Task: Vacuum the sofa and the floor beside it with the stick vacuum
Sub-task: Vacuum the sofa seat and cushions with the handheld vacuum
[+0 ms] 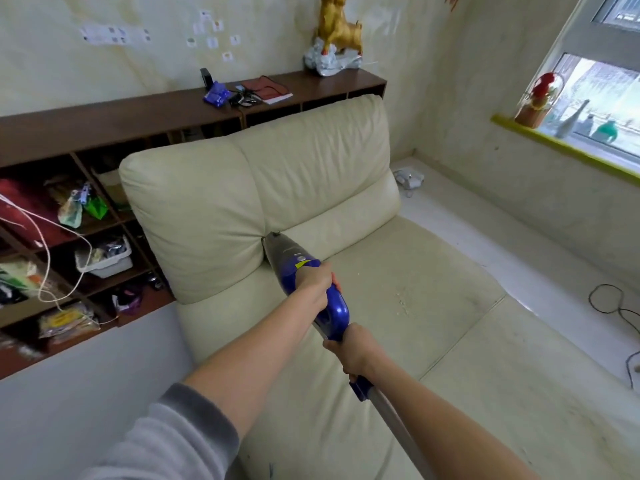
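Observation:
A cream leather sofa fills the middle of the view, with two back cushions at its far end. The blue stick vacuum lies along the seat. Its grey nozzle end is pushed into the crease where the back cushions meet the seat. My left hand grips the blue body near a yellow label. My right hand grips the handle lower down, where the silver tube begins. Small pale crumbs lie on the seat to the right of the vacuum.
A dark wooden shelf unit with cluttered cubbies runs behind and left of the sofa. A golden figurine stands on it. White floor lies right of the sofa, with a black cord and a white object.

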`<state>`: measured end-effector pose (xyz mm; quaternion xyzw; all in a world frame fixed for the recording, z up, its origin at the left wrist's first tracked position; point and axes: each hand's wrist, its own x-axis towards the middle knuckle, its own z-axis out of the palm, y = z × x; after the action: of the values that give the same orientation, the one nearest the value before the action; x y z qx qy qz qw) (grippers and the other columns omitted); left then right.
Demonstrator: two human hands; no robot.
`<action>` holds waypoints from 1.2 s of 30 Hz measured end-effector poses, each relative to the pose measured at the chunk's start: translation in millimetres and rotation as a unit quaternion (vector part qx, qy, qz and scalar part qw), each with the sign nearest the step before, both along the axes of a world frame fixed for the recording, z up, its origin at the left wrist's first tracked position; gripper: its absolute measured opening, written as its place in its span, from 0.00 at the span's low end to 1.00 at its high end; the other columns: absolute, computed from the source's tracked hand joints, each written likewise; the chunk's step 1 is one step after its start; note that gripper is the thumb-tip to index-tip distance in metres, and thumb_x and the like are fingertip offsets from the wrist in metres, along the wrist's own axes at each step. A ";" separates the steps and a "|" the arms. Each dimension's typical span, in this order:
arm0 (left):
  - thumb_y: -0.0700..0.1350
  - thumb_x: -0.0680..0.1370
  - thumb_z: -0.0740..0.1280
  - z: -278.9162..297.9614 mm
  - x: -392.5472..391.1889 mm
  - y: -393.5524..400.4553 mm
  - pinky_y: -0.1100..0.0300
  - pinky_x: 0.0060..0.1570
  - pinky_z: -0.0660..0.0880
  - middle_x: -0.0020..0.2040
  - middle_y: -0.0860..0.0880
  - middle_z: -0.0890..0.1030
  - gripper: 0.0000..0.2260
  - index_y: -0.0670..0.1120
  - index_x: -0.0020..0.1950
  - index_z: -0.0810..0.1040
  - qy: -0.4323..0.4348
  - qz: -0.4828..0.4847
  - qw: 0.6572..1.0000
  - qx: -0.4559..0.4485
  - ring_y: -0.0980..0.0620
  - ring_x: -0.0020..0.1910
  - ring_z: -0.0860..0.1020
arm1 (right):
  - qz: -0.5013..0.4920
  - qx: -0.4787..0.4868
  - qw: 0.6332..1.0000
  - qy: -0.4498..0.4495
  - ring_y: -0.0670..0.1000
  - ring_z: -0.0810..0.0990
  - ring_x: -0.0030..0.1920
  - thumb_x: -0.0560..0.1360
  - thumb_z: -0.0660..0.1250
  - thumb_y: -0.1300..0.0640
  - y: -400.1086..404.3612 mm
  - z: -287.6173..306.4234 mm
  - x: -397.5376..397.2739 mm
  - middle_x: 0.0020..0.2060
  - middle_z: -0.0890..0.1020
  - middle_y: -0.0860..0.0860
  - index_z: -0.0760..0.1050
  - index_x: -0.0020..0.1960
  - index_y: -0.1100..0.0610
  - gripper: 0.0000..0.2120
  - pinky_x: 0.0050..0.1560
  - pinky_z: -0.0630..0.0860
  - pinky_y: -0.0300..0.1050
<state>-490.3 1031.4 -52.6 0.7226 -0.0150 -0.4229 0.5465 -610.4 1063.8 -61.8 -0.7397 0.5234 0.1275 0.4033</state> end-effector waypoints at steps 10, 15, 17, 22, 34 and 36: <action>0.39 0.79 0.59 -12.4 -18.2 2.3 0.59 0.31 0.71 0.14 0.48 0.69 0.20 0.41 0.25 0.66 -0.009 0.035 0.999 -0.011 0.49 0.17 0.68 | 0.020 0.013 1.000 -0.012 0.52 0.74 0.25 0.80 0.62 0.49 4.8 -7.1 -21.1 0.30 0.75 0.52 0.68 0.46 0.58 0.12 0.35 0.77 0.47; 0.38 0.79 0.60 -0.7 -3.3 -0.6 0.61 0.27 0.66 0.14 0.50 0.68 0.16 0.41 0.31 0.67 0.011 0.041 0.999 -0.033 0.48 0.21 0.67 | 0.060 -0.061 0.996 0.021 0.53 0.74 0.32 0.79 0.62 0.47 -0.9 5.7 -13.6 0.34 0.74 0.52 0.66 0.40 0.56 0.16 0.32 0.69 0.43; 0.40 0.80 0.59 1.2 7.8 -2.5 0.64 0.24 0.67 0.15 0.52 0.68 0.14 0.42 0.34 0.67 0.015 0.032 0.999 -0.036 0.52 0.19 0.68 | 0.079 -0.078 0.993 0.030 0.54 0.74 0.35 0.80 0.61 0.47 -5.9 7.6 -4.8 0.38 0.75 0.53 0.67 0.45 0.57 0.14 0.35 0.69 0.43; 0.39 0.78 0.63 -17.5 45.6 -17.4 0.63 0.27 0.64 0.16 0.50 0.69 0.21 0.42 0.24 0.71 0.062 0.080 0.994 -0.028 0.53 0.20 0.67 | 0.044 -0.007 0.999 0.010 0.50 0.73 0.25 0.80 0.63 0.48 -15.8 -7.1 35.3 0.32 0.74 0.51 0.69 0.51 0.59 0.13 0.28 0.72 0.42; 0.51 0.80 0.65 -44.9 43.5 -35.0 0.64 0.23 0.62 0.17 0.50 0.67 0.20 0.43 0.32 0.66 0.107 0.119 0.986 -0.041 0.52 0.14 0.64 | 0.043 -0.005 0.999 0.017 0.50 0.73 0.25 0.79 0.62 0.49 -33.2 -36.4 33.9 0.35 0.76 0.52 0.67 0.50 0.58 0.11 0.31 0.72 0.42; 0.49 0.80 0.64 -44.8 37.8 -33.2 0.61 0.26 0.62 0.16 0.49 0.67 0.19 0.42 0.32 0.66 0.102 0.111 0.988 -0.036 0.51 0.17 0.65 | 0.047 -0.002 0.999 0.018 0.49 0.73 0.25 0.79 0.62 0.50 -29.9 -37.1 27.5 0.32 0.74 0.50 0.67 0.49 0.58 0.11 0.29 0.69 0.41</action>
<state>-452.5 998.2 -97.4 0.6527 0.1061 -0.4305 0.6143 -582.9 1033.9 -99.0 -0.7619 0.4958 0.1585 0.3855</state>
